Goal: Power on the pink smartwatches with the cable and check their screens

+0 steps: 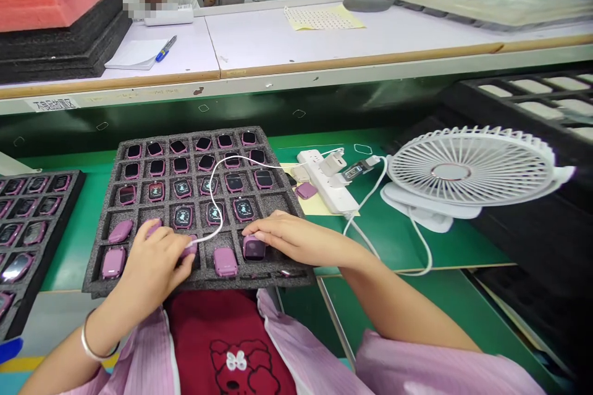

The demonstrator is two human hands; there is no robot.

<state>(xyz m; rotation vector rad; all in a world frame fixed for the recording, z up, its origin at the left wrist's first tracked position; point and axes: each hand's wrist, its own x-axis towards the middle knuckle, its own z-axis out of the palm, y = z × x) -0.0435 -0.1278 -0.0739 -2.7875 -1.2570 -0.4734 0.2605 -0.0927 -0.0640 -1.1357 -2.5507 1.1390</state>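
A grey foam tray [99, 228] in front of me holds rows of purple-cased smartwatches. Its upper rows lie screen up, and several screens are lit, such as the smartwatch [182, 216] near the middle. My left hand [155, 262] is closed over the lower left cells, its fingers on the end of a white charging cable [217, 222] beside a purple watch partly hidden under them. At the lower right, my right hand [287, 237] grips a dark-screened smartwatch [254, 249] by its edge. Between the hands lies a face-down watch [225, 261].
The cable runs to a white power strip [327, 182] with adapters. Right of it stands a white fan [467, 166]. Another watch tray [37, 222] is at the left. Foam blocks [60, 24] and a notepad [134, 52] sit on the raised shelf; people are beyond.
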